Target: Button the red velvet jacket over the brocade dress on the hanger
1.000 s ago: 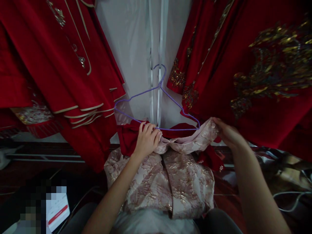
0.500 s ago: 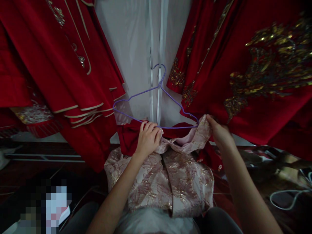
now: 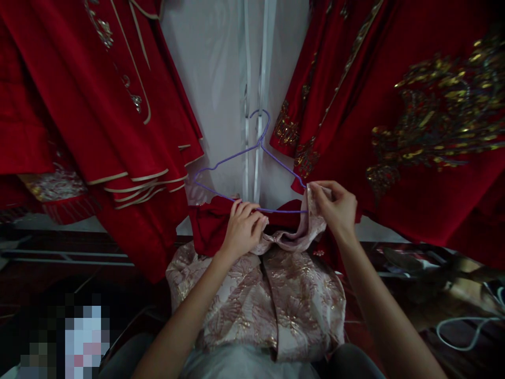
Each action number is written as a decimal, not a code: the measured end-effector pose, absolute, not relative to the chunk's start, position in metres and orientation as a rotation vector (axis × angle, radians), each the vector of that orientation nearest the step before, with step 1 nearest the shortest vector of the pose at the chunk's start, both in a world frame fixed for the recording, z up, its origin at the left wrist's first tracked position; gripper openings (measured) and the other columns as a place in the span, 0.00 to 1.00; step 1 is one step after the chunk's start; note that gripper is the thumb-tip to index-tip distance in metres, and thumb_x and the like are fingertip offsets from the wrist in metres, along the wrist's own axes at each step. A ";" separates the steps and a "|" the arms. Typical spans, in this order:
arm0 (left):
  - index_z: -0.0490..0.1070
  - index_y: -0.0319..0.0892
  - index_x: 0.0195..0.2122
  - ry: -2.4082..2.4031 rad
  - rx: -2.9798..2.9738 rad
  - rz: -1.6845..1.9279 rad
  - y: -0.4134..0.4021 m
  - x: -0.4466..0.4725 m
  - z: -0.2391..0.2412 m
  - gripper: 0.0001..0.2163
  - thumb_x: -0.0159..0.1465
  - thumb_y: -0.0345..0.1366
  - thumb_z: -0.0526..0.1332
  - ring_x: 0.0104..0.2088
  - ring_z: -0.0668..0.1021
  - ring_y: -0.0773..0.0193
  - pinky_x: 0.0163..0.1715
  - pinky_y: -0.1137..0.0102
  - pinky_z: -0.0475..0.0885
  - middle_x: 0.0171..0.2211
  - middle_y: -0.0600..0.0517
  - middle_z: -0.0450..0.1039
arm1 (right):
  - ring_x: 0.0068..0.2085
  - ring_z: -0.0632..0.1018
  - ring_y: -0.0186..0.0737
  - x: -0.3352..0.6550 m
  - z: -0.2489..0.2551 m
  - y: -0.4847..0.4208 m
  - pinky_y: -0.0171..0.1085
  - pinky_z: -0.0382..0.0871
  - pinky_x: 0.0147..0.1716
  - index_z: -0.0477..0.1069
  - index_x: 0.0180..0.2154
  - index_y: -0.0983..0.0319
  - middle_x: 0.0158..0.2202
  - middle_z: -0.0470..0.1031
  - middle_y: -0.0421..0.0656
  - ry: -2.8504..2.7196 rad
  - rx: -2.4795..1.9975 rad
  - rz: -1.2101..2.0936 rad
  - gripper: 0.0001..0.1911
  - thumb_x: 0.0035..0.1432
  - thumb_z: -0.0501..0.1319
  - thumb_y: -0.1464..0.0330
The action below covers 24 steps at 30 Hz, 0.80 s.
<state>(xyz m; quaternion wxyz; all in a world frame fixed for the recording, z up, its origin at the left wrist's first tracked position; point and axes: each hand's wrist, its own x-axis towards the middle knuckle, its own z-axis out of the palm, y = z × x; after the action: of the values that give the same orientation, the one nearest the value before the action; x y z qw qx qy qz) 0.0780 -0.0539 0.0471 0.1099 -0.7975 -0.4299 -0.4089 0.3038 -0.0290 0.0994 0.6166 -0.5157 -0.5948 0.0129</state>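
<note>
A pink and gold brocade jacket point(image 3: 260, 300) with a red lining lies over my lap, its collar toward a purple wire hanger point(image 3: 252, 158). My left hand point(image 3: 241, 230) is closed on the jacket's collar and on the hanger's bottom wire. My right hand point(image 3: 335, 208) pinches the jacket's right shoulder edge and pulls it up over the hanger's right end. The hanger's hook points up in front of a white wall point(image 3: 221, 79).
Red garments with cream piping point(image 3: 98, 121) hang at the left. Red garments with gold embroidery point(image 3: 414, 116) hang at the right. Two white straps point(image 3: 256, 79) run down the wall. A white cable point(image 3: 465, 331) lies at the lower right on a dark surface.
My right hand moved left and up, drawing the jacket's shoulder over the hanger's right end. My left hand kept its grip at the collar.
</note>
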 end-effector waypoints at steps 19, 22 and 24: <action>0.72 0.42 0.37 -1.191 -2.640 -1.576 0.018 0.017 0.073 0.12 0.66 0.39 0.50 0.47 0.73 0.63 0.51 0.64 0.66 0.44 0.47 0.72 | 0.28 0.73 0.38 0.321 0.141 0.010 0.34 0.60 0.29 0.72 0.32 0.59 0.27 0.75 0.41 -1.627 -1.181 -0.216 0.16 0.57 0.55 0.54; 0.72 0.41 0.35 -1.463 -2.243 -1.708 0.036 -0.041 0.064 0.13 0.64 0.42 0.51 0.43 0.72 0.61 0.49 0.64 0.66 0.39 0.48 0.71 | 0.28 0.73 0.38 0.324 0.143 0.013 0.34 0.61 0.29 0.72 0.32 0.59 0.28 0.75 0.42 -1.638 -1.180 -0.190 0.17 0.57 0.55 0.54; 0.72 0.41 0.33 -1.589 -2.067 -1.704 0.040 -0.072 0.050 0.14 0.63 0.44 0.52 0.41 0.72 0.61 0.47 0.65 0.67 0.37 0.48 0.69 | 0.29 0.73 0.38 0.325 0.143 0.014 0.34 0.61 0.29 0.72 0.32 0.60 0.28 0.75 0.42 -1.638 -1.178 -0.188 0.16 0.57 0.55 0.54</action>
<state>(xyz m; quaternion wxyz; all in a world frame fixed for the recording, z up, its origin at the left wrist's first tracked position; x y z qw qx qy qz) -0.0716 0.0398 0.0505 0.0134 -0.6636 -0.5102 -0.5469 0.3253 0.0145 0.1430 0.5291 -0.4934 -0.6859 -0.0787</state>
